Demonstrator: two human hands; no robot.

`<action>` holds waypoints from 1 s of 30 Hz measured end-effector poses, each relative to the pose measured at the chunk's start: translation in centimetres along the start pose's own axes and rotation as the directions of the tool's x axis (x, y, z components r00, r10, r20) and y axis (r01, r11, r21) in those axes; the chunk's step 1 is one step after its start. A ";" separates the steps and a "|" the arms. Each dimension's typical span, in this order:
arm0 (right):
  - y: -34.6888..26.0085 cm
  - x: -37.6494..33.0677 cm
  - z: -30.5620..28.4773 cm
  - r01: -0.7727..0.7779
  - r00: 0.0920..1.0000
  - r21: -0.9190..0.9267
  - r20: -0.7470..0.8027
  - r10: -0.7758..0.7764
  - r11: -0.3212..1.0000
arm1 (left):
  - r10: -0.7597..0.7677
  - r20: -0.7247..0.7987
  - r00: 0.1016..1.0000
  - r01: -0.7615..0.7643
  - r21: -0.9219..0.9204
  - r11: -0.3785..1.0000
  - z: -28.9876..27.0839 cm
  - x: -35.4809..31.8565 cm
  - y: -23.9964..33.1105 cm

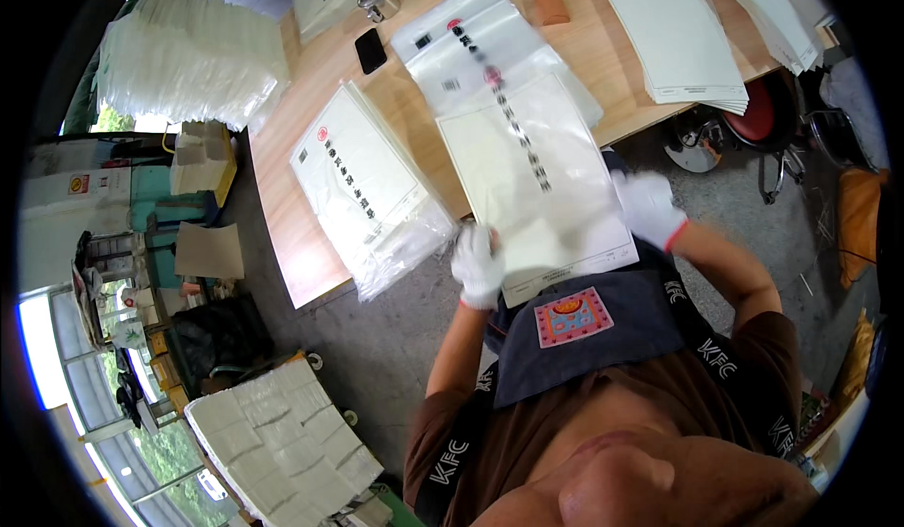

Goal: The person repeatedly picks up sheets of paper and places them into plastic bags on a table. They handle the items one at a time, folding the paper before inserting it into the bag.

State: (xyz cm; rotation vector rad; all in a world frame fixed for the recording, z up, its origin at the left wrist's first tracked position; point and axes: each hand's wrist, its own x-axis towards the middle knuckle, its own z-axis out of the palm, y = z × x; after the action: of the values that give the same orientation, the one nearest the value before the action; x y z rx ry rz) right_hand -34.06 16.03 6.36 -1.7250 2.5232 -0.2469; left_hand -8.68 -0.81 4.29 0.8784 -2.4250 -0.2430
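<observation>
A white paper sheet or thin stack of sheets with a printed border lies before me, at least partly inside a clear plastic bag with dark lettering. Its near end reaches over the table edge to my apron. At its left edge, my left hand, in a white glove, has its fingers curled round the border of the paper and bag. My right hand, also gloved, is at the right edge; motion smears its fingers. Beyond lies a pile of flat clear bags. To the left rests a stack of filled bags.
Loose printed sheets are stacked at the right of the wooden table. A black phone, a metal tin and an orange-brown block lie farther back. A tall bagged pile stands far left, a loaded cart lower left.
</observation>
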 end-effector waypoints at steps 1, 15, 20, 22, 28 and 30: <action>-0.1 -2.3 -0.5 0.028 0.998 0.045 0.054 -0.030 0.999 | 0.042 0.019 0.999 -0.042 -0.022 0.999 -1.1 -1.9 0.9; 0.2 -4.2 -0.2 -0.126 0.952 0.057 0.286 0.104 0.990 | 0.167 0.127 0.978 -0.096 -0.438 0.894 -0.1 -5.1 -0.2; 5.7 -5.3 4.2 -0.485 0.873 0.790 0.467 0.144 0.375 | -0.583 0.290 0.759 0.622 -0.588 0.517 3.3 -6.7 -3.2; 6.0 -3.9 7.0 -0.413 0.882 0.855 0.289 0.373 0.313 | -0.475 0.666 0.576 0.810 -0.387 0.440 5.3 -4.8 -4.9; 0.5 -0.2 9.1 -0.486 0.871 0.829 0.485 0.076 0.275 | -0.308 0.423 0.852 0.523 -0.645 0.557 -0.9 0.6 -3.3; -2.5 3.3 8.4 -0.430 0.897 0.889 0.441 -0.040 0.157 | -0.300 0.489 0.819 0.546 -0.505 0.668 -6.7 4.2 -3.8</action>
State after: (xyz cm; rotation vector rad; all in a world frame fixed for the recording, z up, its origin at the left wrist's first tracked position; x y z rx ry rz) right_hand -31.72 11.30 -1.40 -0.7037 1.4762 -1.1204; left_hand -5.65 -6.36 10.37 1.1348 -2.1364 -1.4383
